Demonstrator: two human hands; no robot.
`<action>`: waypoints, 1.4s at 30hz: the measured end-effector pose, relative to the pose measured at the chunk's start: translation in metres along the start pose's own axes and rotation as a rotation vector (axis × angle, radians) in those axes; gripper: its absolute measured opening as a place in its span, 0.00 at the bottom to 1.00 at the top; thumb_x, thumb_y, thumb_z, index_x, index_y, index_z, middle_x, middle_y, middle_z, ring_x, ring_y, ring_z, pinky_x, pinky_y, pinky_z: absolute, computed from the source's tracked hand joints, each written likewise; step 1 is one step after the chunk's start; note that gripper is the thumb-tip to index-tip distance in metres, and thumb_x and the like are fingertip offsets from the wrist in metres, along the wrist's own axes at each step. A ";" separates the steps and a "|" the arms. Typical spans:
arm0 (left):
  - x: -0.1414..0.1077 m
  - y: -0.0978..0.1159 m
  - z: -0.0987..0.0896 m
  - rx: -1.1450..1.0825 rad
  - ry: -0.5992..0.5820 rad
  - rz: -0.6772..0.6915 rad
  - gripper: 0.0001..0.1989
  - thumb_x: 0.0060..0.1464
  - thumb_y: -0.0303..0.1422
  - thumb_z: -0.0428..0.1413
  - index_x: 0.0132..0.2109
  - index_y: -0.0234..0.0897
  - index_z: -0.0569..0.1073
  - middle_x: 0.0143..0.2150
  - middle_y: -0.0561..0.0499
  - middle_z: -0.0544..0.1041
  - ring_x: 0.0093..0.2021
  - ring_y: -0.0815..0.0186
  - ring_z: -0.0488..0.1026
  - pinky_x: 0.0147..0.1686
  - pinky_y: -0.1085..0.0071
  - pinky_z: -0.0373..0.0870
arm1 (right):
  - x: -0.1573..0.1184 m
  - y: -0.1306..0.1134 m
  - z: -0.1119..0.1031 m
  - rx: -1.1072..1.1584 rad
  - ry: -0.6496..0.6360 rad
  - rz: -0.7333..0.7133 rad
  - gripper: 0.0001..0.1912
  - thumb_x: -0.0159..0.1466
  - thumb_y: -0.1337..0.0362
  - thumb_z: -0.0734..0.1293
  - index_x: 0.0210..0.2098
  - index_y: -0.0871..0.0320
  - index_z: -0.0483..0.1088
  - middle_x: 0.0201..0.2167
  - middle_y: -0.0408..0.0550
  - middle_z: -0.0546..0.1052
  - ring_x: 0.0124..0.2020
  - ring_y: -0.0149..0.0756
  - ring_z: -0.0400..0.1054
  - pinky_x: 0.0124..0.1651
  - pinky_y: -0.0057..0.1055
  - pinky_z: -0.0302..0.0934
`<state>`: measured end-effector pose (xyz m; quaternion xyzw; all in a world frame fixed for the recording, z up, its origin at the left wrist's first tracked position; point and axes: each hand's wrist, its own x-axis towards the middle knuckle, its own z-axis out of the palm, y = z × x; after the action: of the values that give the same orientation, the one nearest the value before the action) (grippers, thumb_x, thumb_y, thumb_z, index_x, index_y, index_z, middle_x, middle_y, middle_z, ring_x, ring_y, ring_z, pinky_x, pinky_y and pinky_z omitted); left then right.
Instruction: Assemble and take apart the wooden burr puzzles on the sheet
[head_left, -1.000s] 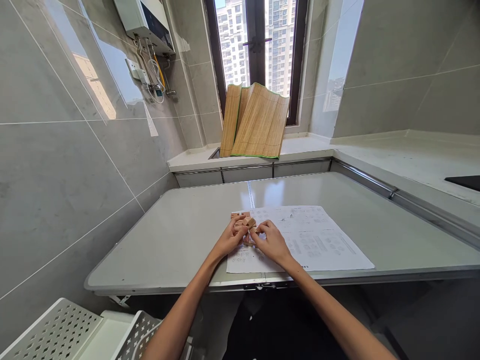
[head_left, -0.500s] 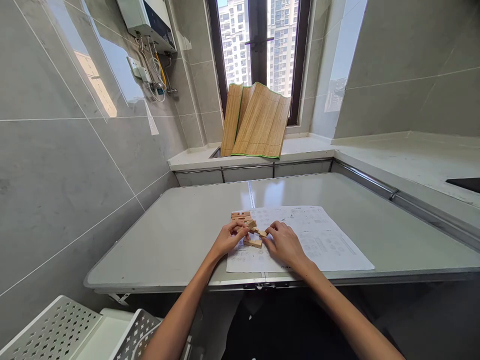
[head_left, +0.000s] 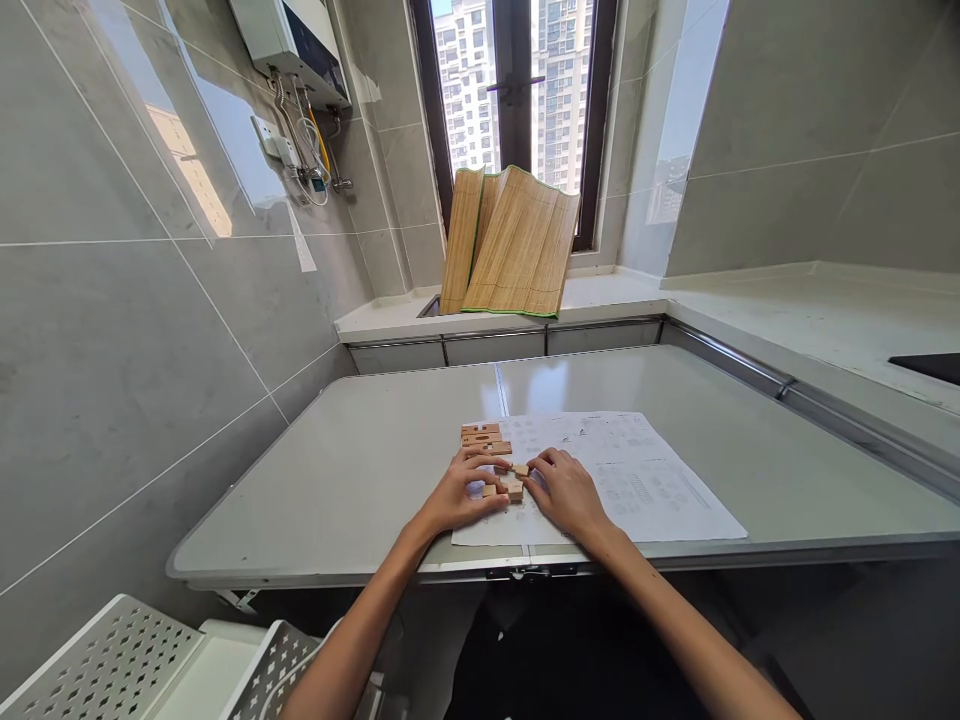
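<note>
On the paper sheet (head_left: 645, 470), my left hand (head_left: 461, 490) has its thumb and fingers bent around a notched wooden block (head_left: 515, 493) near the sheet's left side. Part of that block is hidden by the fingers. My right hand (head_left: 568, 490) pinches the right end of another small wooden block (head_left: 521, 470) just behind it. The left fingertips reach close to this second block too; whether they touch it I cannot tell. Several notched wooden pieces (head_left: 481, 439) lie in rows just beyond my left hand.
The sheet, printed with small diagrams, lies on a pale folding table (head_left: 360, 450) with a seam down its middle. A bamboo mat (head_left: 521, 245) leans by the window. White perforated baskets (head_left: 112, 660) stand low at the left. A counter (head_left: 810, 310) runs along the right.
My left hand has released the block it held up, now with the other pieces, and come nearer to the front block. My right hand has barely moved.
</note>
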<state>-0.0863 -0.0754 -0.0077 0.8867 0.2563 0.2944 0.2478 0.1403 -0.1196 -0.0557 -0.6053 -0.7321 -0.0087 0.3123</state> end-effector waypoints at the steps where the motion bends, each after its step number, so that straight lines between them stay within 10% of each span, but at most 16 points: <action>1: 0.000 -0.001 0.000 0.010 -0.017 0.003 0.07 0.56 0.41 0.66 0.39 0.45 0.83 0.57 0.47 0.78 0.65 0.52 0.63 0.65 0.51 0.61 | 0.000 0.001 0.001 0.007 0.003 -0.001 0.08 0.71 0.60 0.65 0.43 0.55 0.76 0.42 0.51 0.76 0.46 0.44 0.69 0.49 0.37 0.61; 12: -0.001 -0.009 0.004 0.074 -0.026 0.000 0.11 0.50 0.43 0.70 0.40 0.46 0.83 0.56 0.45 0.75 0.63 0.50 0.64 0.64 0.49 0.61 | -0.002 0.006 0.006 0.084 -0.011 -0.056 0.08 0.71 0.62 0.64 0.46 0.55 0.75 0.45 0.52 0.75 0.48 0.45 0.68 0.51 0.40 0.64; 19: -0.002 -0.007 0.003 0.046 0.016 -0.108 0.35 0.44 0.45 0.72 0.58 0.45 0.72 0.60 0.42 0.72 0.63 0.48 0.65 0.63 0.50 0.64 | -0.004 0.008 0.004 0.172 -0.065 -0.129 0.11 0.72 0.63 0.62 0.51 0.54 0.74 0.49 0.52 0.73 0.51 0.46 0.68 0.53 0.43 0.66; 42: -0.004 -0.033 0.003 0.373 0.267 -0.184 0.31 0.52 0.43 0.68 0.60 0.44 0.67 0.58 0.44 0.71 0.60 0.48 0.64 0.59 0.51 0.63 | -0.015 0.015 -0.013 0.437 -0.065 0.002 0.11 0.70 0.63 0.61 0.49 0.54 0.72 0.49 0.51 0.75 0.49 0.42 0.72 0.53 0.40 0.68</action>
<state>-0.0972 -0.0539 -0.0315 0.8432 0.4163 0.3329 0.0695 0.1599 -0.1338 -0.0579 -0.5241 -0.7255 0.1699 0.4124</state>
